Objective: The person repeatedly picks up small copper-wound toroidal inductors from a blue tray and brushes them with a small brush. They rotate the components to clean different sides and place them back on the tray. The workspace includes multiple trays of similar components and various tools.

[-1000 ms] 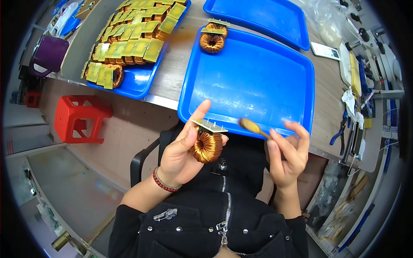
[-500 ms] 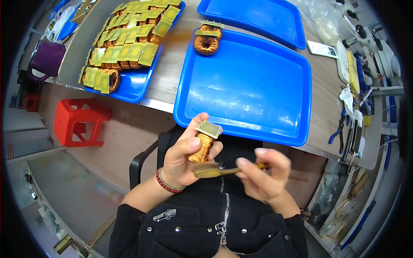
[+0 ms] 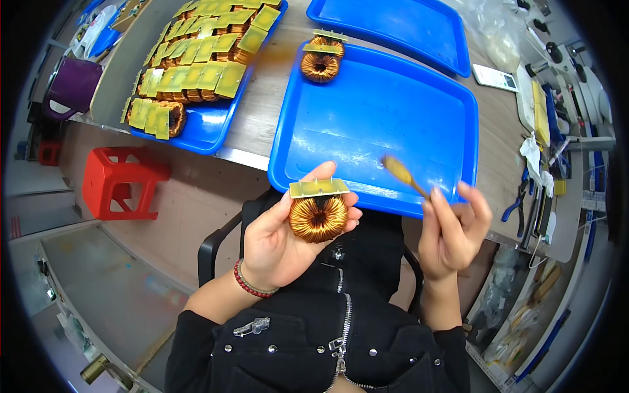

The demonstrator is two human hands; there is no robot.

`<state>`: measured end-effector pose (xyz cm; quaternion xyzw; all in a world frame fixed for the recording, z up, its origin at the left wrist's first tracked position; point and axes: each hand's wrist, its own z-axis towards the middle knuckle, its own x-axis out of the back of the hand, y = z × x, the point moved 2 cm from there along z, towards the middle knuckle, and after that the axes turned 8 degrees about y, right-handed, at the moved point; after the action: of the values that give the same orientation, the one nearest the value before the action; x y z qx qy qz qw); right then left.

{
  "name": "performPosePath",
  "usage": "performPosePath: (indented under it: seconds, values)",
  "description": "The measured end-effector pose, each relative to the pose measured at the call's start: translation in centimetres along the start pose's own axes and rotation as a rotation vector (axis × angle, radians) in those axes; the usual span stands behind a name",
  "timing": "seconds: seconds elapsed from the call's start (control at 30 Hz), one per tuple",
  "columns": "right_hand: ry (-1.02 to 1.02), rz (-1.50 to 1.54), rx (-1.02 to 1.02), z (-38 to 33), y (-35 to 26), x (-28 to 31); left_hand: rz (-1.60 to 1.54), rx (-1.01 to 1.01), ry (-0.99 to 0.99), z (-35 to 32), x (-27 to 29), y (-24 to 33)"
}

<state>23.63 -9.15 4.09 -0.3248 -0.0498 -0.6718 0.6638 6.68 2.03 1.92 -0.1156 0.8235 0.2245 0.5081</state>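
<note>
A copper-wound toroidal coil [image 3: 319, 219] with a yellowish board on its top rests upright in my left hand [image 3: 267, 245], its ring face toward me. My fingers curl behind the coil, and the thumb lies along its left side. In my right hand [image 3: 452, 239] a small brush [image 3: 401, 173] is pinched between thumb and fingertips by its thin handle. The brush head is slightly blurred, points up and left, and stands apart from the coil, over the near part of a blue tray [image 3: 373, 124]. Two similar coils [image 3: 321, 65] sit in that tray's far left corner.
On the left, another blue tray [image 3: 208, 130] carries rows of board-topped coils [image 3: 196, 78]. A further blue tray [image 3: 393, 26] lies behind. Pliers [image 3: 517, 203] and a white device [image 3: 495, 77] are at the right. A red stool [image 3: 121, 183] stands on the floor; a purple container [image 3: 71, 88] is far left.
The brush has moved from beside the coil up and to the right with my right hand. My left hand has turned the coil, so its ring face now shows.
</note>
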Motion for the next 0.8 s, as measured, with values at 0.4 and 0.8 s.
performPosePath:
  seconds: [0.4,0.8]
  values:
    - [-0.028,0.015,0.013,0.8,-0.4,-1.4,-0.041,0.04,-0.109,0.4,-0.4,0.1]
    - [-0.656,0.611,0.001,0.0,-4.4,-0.1,-0.016,0.005,-0.095,0.6,-0.8,0.4]
